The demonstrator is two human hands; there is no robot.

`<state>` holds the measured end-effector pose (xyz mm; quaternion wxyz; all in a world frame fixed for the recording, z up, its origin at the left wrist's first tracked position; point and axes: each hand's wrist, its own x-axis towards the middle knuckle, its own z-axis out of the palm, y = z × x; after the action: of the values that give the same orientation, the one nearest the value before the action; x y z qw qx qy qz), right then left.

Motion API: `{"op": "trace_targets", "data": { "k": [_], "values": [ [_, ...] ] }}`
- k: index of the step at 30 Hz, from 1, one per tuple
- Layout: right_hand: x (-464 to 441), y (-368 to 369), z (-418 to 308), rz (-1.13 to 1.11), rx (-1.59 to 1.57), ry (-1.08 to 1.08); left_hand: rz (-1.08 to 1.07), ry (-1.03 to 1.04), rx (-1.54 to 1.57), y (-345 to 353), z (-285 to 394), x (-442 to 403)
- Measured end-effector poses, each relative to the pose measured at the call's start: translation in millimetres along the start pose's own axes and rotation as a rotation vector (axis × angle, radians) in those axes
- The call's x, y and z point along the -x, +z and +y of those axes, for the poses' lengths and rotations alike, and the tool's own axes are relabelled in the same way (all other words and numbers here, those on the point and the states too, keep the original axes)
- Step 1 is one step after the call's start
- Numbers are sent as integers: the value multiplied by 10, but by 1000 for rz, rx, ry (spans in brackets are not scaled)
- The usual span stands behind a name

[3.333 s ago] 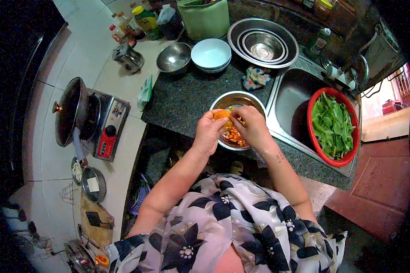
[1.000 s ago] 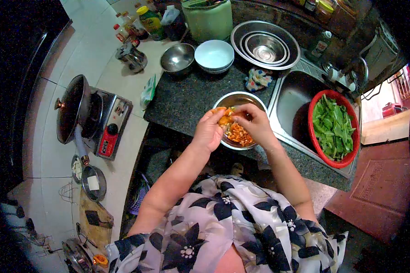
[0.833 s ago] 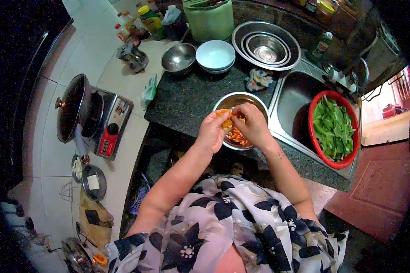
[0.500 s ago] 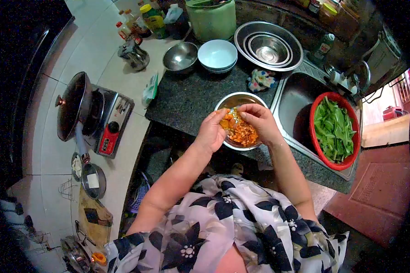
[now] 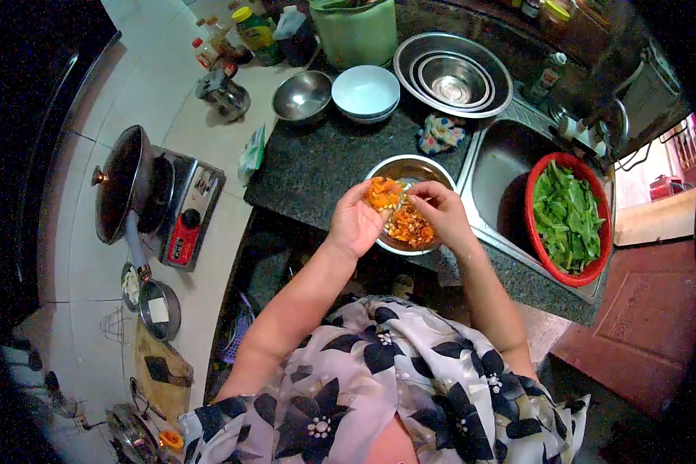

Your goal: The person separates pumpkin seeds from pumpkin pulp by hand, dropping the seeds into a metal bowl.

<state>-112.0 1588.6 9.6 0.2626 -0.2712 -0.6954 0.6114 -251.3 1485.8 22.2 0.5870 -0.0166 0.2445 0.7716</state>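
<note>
1. In the head view, at one o'clock from the steel bowl (image 5: 414, 166), a cloth (image 5: 441, 134) lay beside the sink (image 5: 493, 168).
2. At three, a red basin (image 5: 566, 279) held leaves (image 5: 568, 220).
3. The steel bowl held orange bits (image 5: 411, 230); above, the left hand (image 5: 354, 223) gripped an orange piece (image 5: 383, 195); whether the right hand (image 5: 447, 215) held anything, I couldn't tell.

The premises are a kitchen, evidenced by a rectangular stainless-steel sink (image 5: 496, 161), a silver stove (image 5: 201, 189) with a red panel (image 5: 182, 246), a round dark metal pan (image 5: 121, 189), nested round steel bowls (image 5: 450, 89) on a speckled dark stone desk (image 5: 309, 174), and a round red basin (image 5: 530, 213) of green leaves (image 5: 567, 220).
</note>
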Motion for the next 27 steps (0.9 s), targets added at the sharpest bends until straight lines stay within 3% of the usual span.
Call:
{"op": "trace_targets", "data": {
  "k": [2, 5, 6, 10, 17, 27],
  "values": [
    [17, -1, -14, 40, 301, -146, -7, -5, -5, 52, 0, 16],
    [23, -1, -89, 29, 274, -60, -15, 8, -10, 91, 15, 41],
    [1, -5, -67, -21, 61, 25, -17, 8, -1, 93, 22, 46],
    [4, 86, -41, -25, -40, 28, -20, 34, 2, 85, 4, 42],
    [25, 322, -194, 103, 380, -250, 0, 88, -9, 259, -119, 76],
    [45, 245, -277, 3, 383, -174, 8, 111, 6, 184, -174, 40]
  ]
}}
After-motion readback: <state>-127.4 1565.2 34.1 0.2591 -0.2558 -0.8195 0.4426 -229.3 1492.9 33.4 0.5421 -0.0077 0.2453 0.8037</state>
